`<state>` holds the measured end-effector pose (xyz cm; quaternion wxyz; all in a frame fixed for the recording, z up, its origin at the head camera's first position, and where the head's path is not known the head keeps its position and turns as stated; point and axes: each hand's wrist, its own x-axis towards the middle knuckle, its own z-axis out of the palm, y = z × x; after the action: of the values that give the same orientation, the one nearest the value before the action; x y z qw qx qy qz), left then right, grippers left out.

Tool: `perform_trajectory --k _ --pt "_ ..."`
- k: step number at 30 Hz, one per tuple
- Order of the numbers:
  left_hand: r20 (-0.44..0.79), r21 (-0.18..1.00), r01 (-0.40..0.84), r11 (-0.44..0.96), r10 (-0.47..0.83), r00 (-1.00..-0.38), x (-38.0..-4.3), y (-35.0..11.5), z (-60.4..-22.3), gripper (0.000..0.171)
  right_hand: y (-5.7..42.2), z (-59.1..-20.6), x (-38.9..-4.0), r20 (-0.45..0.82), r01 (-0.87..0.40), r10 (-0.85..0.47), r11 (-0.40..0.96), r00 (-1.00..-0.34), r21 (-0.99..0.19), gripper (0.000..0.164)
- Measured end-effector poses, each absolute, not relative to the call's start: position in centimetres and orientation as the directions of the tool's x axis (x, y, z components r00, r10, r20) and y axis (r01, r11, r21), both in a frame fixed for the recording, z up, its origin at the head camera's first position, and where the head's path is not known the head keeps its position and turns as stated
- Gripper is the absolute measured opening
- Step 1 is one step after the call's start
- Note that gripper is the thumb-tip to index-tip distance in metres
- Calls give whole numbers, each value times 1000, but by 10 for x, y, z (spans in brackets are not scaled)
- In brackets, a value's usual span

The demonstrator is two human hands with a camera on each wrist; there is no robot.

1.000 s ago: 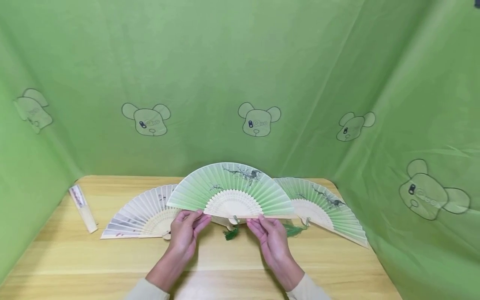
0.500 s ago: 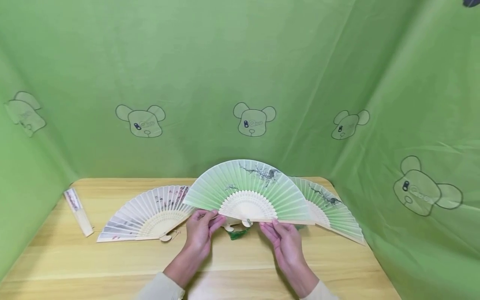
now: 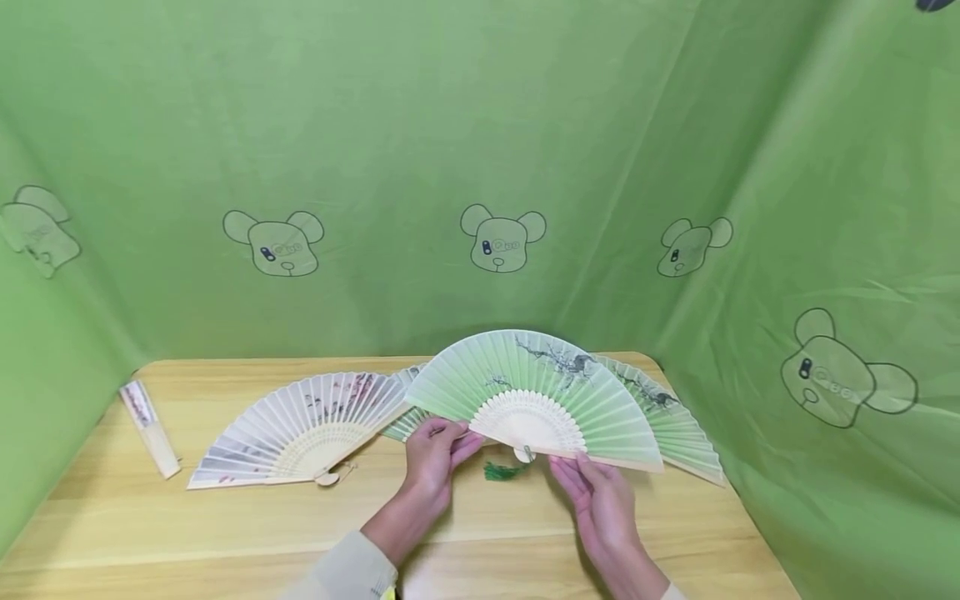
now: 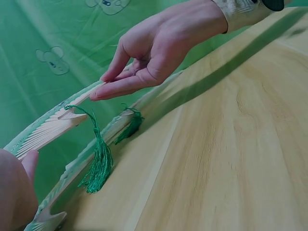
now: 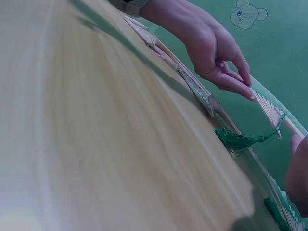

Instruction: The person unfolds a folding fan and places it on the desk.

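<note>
Inspecting from the left of the table (image 3: 187, 542), a folded fan (image 3: 150, 431) is noted first, followed by an open floral fan (image 3: 307, 429) and a partly hidden green fan (image 3: 403, 426). Near the middle, the raised green fan (image 3: 536, 400) is held spread above the table. Its straight lower edge is pinched between thumb and fingers by the left hand (image 3: 437, 460) and, right of the pivot, by the right hand (image 3: 606, 502). At far right, a further green fan (image 3: 684, 429) is partly covered by it.

The raised green fan is judged light and fragile: stiff along its thin slats, soft in its pleated leaf, not slippery. It is best held by the outer sticks, with the leaf left unpressed.

In the left wrist view, a gap is shown beneath the raised fan, and a hanging tassel (image 4: 98, 166) and a second tassel (image 4: 131, 126) are seen; only one is made out from the head. The printed branch (image 3: 558, 358) is shown by the head view alone. In the right wrist view, the right hand is cut off by the frame.
</note>
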<state>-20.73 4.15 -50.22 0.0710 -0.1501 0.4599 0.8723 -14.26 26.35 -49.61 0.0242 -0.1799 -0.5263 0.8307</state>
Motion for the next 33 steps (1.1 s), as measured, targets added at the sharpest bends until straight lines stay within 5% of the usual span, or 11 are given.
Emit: perform_trajectory --k 22,33 --pt "-334 858 -357 -368 128 -934 -219 86 -507 17 313 -502 -103 -363 262 240 -368 -900 -892 54" --pt "-363 862 -405 -305 187 -913 -219 102 -511 15 340 -504 -87 -428 314 273 -376 -862 -872 37"
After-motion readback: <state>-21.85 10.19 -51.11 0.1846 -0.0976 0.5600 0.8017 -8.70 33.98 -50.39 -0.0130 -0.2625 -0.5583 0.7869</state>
